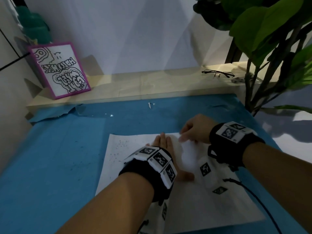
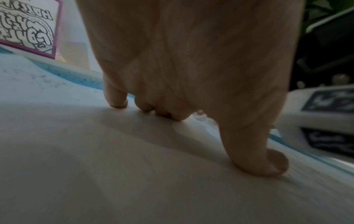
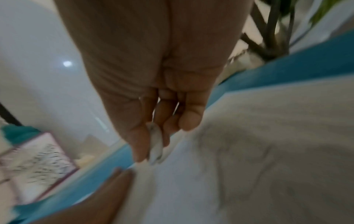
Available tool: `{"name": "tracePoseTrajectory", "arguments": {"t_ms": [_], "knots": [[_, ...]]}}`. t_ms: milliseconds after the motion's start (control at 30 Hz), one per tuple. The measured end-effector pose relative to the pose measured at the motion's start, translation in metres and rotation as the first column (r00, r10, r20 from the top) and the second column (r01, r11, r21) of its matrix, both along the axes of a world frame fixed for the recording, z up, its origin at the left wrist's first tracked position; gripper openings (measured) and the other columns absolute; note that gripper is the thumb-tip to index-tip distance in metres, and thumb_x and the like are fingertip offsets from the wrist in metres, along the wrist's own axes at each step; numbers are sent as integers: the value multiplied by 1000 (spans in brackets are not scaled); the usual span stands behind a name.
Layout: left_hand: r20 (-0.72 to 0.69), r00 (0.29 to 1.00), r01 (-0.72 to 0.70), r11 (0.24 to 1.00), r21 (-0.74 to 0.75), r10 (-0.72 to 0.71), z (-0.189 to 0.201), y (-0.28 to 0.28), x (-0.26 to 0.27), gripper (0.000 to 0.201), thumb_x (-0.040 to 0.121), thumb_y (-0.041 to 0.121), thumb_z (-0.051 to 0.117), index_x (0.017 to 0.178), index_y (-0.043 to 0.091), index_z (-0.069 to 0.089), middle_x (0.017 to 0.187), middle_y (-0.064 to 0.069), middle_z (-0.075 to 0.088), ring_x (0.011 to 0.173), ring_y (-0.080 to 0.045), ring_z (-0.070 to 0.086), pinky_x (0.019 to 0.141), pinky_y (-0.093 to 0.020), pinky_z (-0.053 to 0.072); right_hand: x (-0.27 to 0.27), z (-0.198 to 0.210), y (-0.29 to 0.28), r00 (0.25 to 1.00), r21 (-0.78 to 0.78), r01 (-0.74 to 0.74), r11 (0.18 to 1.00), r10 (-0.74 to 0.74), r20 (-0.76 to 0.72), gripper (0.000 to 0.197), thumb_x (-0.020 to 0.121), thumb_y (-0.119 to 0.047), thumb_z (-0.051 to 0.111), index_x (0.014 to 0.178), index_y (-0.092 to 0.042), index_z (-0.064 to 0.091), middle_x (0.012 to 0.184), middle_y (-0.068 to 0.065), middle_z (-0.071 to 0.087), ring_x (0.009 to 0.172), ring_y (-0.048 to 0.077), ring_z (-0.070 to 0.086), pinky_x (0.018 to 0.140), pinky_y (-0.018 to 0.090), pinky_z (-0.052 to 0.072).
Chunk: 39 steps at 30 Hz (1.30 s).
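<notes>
A white sheet of paper [image 1: 194, 208] lies on the blue table cover [image 1: 59, 157]. My left hand [image 1: 166, 149] lies flat on the sheet near its far edge, with straight fingers and the thumb spread; in the left wrist view the fingertips [image 2: 116, 101] and thumb press on the paper [image 2: 114, 166]. My right hand [image 1: 194, 130] is at the sheet's far right corner. In the right wrist view its thumb and fingers pinch a small whitish eraser-like piece [image 3: 156, 144] just above the paper [image 3: 249, 151]. That view is blurred.
Dark specks [image 1: 121, 144] dot the paper's far left part. A purple-framed drawing [image 1: 60, 70] leans on the pale shelf [image 1: 135, 86] behind, where glasses [image 1: 217, 74] lie at the right. A leafy plant [image 1: 270, 39] stands far right. A black cable [image 1: 253, 196] crosses the near right.
</notes>
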<state>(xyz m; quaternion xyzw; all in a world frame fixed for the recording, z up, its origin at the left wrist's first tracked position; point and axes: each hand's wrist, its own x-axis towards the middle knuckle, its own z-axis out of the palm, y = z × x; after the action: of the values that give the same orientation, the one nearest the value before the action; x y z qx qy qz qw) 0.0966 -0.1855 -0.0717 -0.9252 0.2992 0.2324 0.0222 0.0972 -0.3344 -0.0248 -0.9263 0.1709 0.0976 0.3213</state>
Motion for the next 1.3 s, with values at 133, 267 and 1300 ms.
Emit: {"name": "tracePoseTrajectory", "arguments": {"t_ms": [133,267,1300], "knots": [[68,998,16,1000,-9,-15,-8,2,3,110,84,69,46,148,4,-17,155,-12,-26,146,-29,-14,115,-49,-1,6,-5,-5,999,-67,-11,998,14,48,13,74,-20,77,84,-12,73,85,-1,68,65,7,57,54,15,45],[34,999,-41,999,-23,41,-3,-2,-2,115,81,68,52,148,5,-17,157,-12,-22,146,-26,-15,116,-48,-2,17,4,-5,994,-116,-9,993,21,103,8,73,-16,77,80,-14,73,83,-3,69,67,9,58,51,14,44],[-57,995,82,997,-5,-82,1,2,11,125,63,87,47,146,27,-26,152,-10,-33,144,-28,-21,115,-52,-1,-2,-4,-15,999,-119,-1,993,6,40,7,73,-21,77,74,-16,72,78,-6,68,63,2,55,44,8,40]]}}
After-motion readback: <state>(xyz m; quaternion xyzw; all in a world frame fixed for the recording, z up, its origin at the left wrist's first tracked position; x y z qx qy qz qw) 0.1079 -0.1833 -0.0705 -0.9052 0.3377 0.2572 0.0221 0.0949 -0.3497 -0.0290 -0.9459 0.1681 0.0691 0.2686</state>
